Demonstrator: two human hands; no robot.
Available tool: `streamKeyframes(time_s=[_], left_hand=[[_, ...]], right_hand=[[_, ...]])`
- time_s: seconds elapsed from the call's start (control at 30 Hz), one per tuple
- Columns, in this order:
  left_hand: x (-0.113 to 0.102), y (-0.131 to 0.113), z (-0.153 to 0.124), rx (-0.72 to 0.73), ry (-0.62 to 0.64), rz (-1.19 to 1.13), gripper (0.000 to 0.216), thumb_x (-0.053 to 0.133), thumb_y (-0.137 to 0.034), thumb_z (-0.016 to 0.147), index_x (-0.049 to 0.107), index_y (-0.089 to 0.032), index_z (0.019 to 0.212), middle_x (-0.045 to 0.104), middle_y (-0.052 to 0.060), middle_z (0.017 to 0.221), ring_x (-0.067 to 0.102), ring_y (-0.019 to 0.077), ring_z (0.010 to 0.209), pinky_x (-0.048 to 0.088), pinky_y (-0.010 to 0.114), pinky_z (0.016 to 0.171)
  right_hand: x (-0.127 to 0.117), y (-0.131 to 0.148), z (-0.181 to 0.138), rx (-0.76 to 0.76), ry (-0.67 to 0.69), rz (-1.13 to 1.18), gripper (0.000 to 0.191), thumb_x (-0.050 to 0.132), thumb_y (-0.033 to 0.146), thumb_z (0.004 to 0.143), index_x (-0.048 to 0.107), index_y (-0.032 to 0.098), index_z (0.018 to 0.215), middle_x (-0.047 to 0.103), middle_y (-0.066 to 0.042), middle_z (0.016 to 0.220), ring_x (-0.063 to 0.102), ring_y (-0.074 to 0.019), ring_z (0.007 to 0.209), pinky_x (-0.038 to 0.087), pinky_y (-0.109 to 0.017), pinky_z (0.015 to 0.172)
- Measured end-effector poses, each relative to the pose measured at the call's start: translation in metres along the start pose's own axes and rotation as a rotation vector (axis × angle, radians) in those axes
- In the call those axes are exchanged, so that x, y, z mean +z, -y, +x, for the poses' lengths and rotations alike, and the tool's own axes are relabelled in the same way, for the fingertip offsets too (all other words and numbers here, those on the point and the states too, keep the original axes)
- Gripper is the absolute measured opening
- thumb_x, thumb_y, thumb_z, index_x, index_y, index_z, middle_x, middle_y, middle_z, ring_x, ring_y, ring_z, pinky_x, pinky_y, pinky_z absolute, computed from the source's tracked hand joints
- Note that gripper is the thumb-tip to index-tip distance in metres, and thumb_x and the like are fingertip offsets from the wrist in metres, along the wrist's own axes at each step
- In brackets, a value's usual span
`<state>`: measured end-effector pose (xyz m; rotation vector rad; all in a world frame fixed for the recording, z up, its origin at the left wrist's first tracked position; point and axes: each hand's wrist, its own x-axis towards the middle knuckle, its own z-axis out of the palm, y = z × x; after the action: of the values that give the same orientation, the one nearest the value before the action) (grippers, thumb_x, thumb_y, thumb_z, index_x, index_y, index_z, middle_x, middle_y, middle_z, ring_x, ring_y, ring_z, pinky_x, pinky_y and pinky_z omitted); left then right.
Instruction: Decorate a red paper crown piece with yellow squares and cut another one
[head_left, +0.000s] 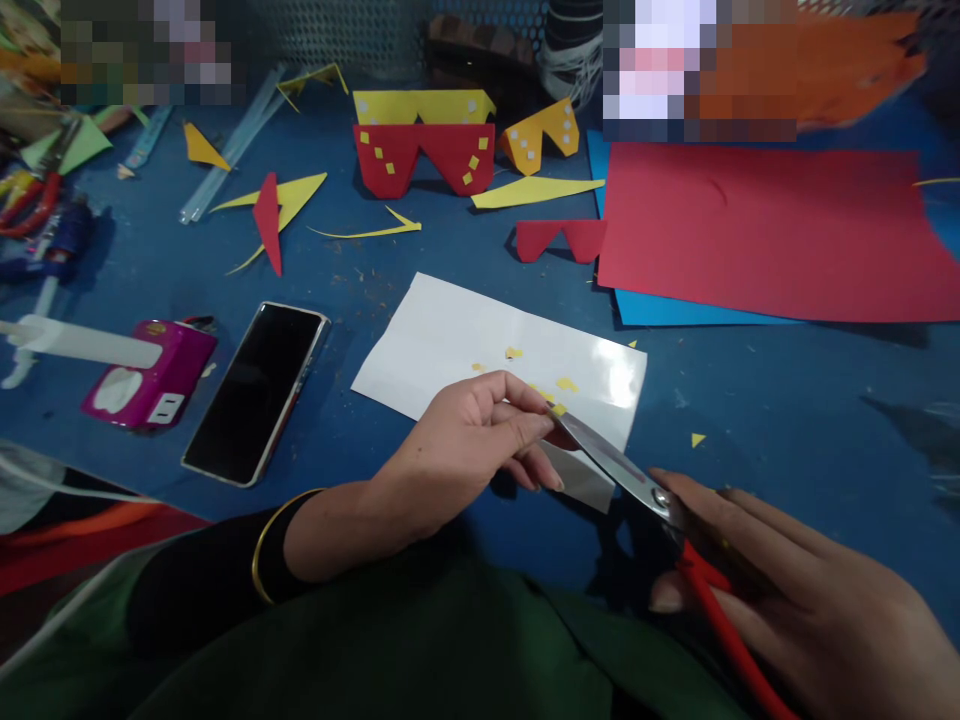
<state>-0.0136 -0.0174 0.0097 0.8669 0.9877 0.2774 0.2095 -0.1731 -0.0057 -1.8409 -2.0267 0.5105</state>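
My right hand (pixel 817 590) grips a pair of scissors (pixel 619 468) with red handles, its blades pointing up and to the left. At the blade tips is a small yellow paper piece (pixel 559 410), which my left hand (pixel 487 430) pinches between thumb and fingertips. Most of what the left fingers hold is hidden behind them. Beneath lies a white sheet (pixel 450 330) with several tiny yellow paper bits (pixel 568 384) scattered on it. One yellow scrap (pixel 698 440) rests on the blue table to the right.
Red and yellow paper masks (pixel 427 165) and an orange one (pixel 544 137) stand at the back. Red paper (pixel 757 230) overlaps blue paper (pixel 697 310) on the right. A phone (pixel 255 395), a purple power box (pixel 150 375) and a glue gun (pixel 67 240) lie left.
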Motion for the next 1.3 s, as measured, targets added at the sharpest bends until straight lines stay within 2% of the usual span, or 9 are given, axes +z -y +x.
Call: streamKeyframes(time_s=[0.2,0.37,0.47,0.57,0.83,1.07,1.3], left_hand=[[0.0005,-0.0013,-0.0001,-0.003,-0.005,0.000,0.009,0.061,-0.014,0.093,0.054,-0.017,0.088,0.071,-0.001,0.062,0.065,0.0086,0.053,0.049,0.019,0.055],[-0.0005,-0.0005,0.0013,0.002,0.000,0.005,0.008,0.060,-0.013,0.094,0.054,-0.016,0.089,0.071,-0.001,0.063,0.066,0.0076,0.053,0.050,0.018,0.054],[-0.0009,0.0001,0.0017,0.002,0.006,0.008,0.008,0.060,-0.013,0.094,0.054,-0.016,0.089,0.071,-0.002,0.062,0.066,0.0075,0.053,0.050,0.017,0.054],[-0.0010,0.0005,0.0019,0.011,0.012,-0.001,0.009,0.060,-0.014,0.094,0.053,-0.017,0.089,0.070,-0.002,0.059,0.066,0.0076,0.053,0.050,0.017,0.054],[-0.0023,0.0050,0.0018,0.019,0.015,0.000,0.008,0.063,-0.018,0.093,0.055,-0.017,0.089,0.070,-0.002,0.060,0.067,0.0086,0.055,0.050,0.017,0.055],[-0.0039,0.0050,0.0027,0.024,-0.006,0.020,0.007,0.067,-0.020,0.091,0.061,-0.016,0.090,0.077,0.001,0.080,0.068,0.0071,0.059,0.051,0.017,0.054],[-0.0039,0.0041,0.0016,0.036,-0.003,0.021,0.006,0.066,-0.017,0.091,0.063,-0.016,0.086,0.077,0.000,0.080,0.067,0.0059,0.058,0.050,0.016,0.053]], right_hand=[[-0.0029,0.0029,0.0021,0.004,0.020,0.002,0.039,0.064,0.036,0.091,0.068,0.025,0.128,0.079,-0.003,0.102,0.079,-0.0180,0.079,0.059,-0.016,0.059],[-0.0020,0.0039,0.0007,0.011,0.029,-0.001,0.039,0.064,0.033,0.091,0.068,0.026,0.129,0.079,-0.003,0.104,0.079,-0.0184,0.081,0.059,-0.016,0.061],[-0.0009,0.0046,0.0026,-0.025,-0.007,-0.027,0.035,0.058,0.042,0.095,0.069,0.026,0.124,0.080,-0.003,0.099,0.079,-0.0181,0.076,0.059,-0.017,0.056],[0.0005,0.0043,0.0048,-0.077,-0.039,-0.069,0.039,0.049,0.051,0.099,0.068,0.025,0.122,0.080,-0.002,0.095,0.079,-0.0164,0.071,0.057,-0.016,0.052],[0.0001,0.0046,0.0051,-0.102,-0.043,-0.139,0.040,0.043,0.049,0.103,0.066,0.022,0.121,0.081,-0.003,0.092,0.078,-0.0153,0.070,0.057,-0.016,0.050],[-0.0010,0.0057,0.0054,-0.097,-0.080,-0.235,0.039,0.041,0.044,0.102,0.068,0.020,0.118,0.081,-0.004,0.094,0.079,-0.0178,0.074,0.058,-0.018,0.052],[-0.0008,0.0074,0.0058,-0.099,-0.075,-0.214,0.035,0.043,0.041,0.102,0.068,0.021,0.117,0.081,-0.002,0.093,0.079,-0.0157,0.071,0.057,-0.016,0.052]])
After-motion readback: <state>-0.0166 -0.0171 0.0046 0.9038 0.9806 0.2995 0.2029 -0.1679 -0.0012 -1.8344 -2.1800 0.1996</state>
